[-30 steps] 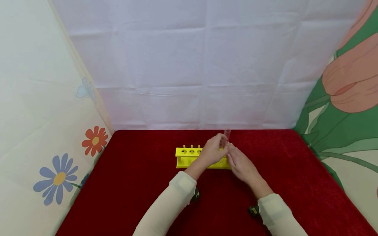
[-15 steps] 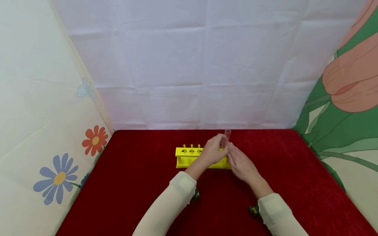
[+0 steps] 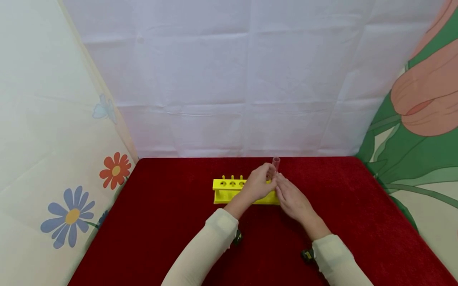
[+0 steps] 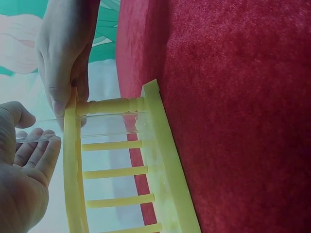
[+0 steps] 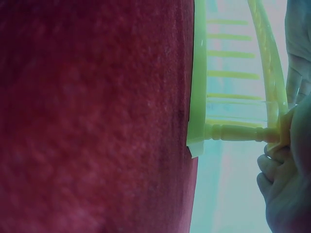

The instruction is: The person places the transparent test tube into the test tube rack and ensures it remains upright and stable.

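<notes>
A yellow test tube rack (image 3: pixel 223 185) stands on the red cloth, with a clear test tube (image 3: pixel 276 162) upright in its right end hole. In the left wrist view the tube's lower part (image 4: pixel 109 125) runs down between the rack's two boards, close to the end post. My left hand (image 3: pixel 256 183) has its thumb and fingers on opposite sides of the tube's upper part, above the top board. My right hand (image 3: pixel 294 199) grips the right end of that board; the right wrist view shows its fingers (image 5: pixel 272 177) curled under it.
Red cloth (image 3: pixel 171 222) covers the table. A white sheet (image 3: pixel 200 79) hangs behind its back edge, with flower-printed sheets at both sides. Several yellow pegs (image 4: pixel 116 174) stand along the rack. Dark wrist cameras (image 3: pixel 307 256) sit by the sleeves.
Over the last second the tube's top has shifted very slightly down and right. Both hands and the rack stay practically where they were.
</notes>
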Tool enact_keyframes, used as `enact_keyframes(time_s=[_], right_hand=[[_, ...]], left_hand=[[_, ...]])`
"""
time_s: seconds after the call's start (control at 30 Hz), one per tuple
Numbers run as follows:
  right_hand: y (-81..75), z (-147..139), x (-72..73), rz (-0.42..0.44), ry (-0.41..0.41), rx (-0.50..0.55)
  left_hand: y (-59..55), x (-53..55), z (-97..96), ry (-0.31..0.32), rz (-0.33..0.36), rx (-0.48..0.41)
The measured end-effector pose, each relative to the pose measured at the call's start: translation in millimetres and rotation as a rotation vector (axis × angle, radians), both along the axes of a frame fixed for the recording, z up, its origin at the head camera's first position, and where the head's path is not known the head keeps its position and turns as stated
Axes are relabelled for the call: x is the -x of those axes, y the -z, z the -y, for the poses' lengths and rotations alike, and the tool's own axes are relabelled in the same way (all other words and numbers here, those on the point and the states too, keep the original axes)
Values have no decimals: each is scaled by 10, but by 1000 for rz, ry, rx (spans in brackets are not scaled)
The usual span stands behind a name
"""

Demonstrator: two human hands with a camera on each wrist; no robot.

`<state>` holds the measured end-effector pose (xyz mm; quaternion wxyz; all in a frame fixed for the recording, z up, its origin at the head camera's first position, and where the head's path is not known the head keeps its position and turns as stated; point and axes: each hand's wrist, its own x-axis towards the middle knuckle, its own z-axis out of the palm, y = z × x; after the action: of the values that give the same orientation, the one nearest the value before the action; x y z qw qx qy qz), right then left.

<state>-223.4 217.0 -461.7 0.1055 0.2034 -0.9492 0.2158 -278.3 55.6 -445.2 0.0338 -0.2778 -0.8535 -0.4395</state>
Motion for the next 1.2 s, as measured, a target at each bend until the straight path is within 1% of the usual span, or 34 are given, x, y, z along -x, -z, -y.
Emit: enact_keyframes(time_s=[0.13,0.27,0.4,0.7,0.97,1.1,1.2], right_hand=[[-7,2,-3,4,0,3],[-15,3,-9,9,0,3],[-14,3,-8,7,-4,8],[2,1,0,-10,-6,19],[-8,14,1,-25,-12,48],[-3,12,0,-25,-12,46],[5,13,9,-34,-17,39]], left_hand=[[-7,-1,1,-1,-7,7],[-30,-13,8,-3,1,12],[-35,-17,13,0,15,2],[-18,-6,31,19,9,-23],[-59,-17,81,31,21,-23],[-64,-23,123,30,37,-33],[-64,-23,162,29,35,-25]])
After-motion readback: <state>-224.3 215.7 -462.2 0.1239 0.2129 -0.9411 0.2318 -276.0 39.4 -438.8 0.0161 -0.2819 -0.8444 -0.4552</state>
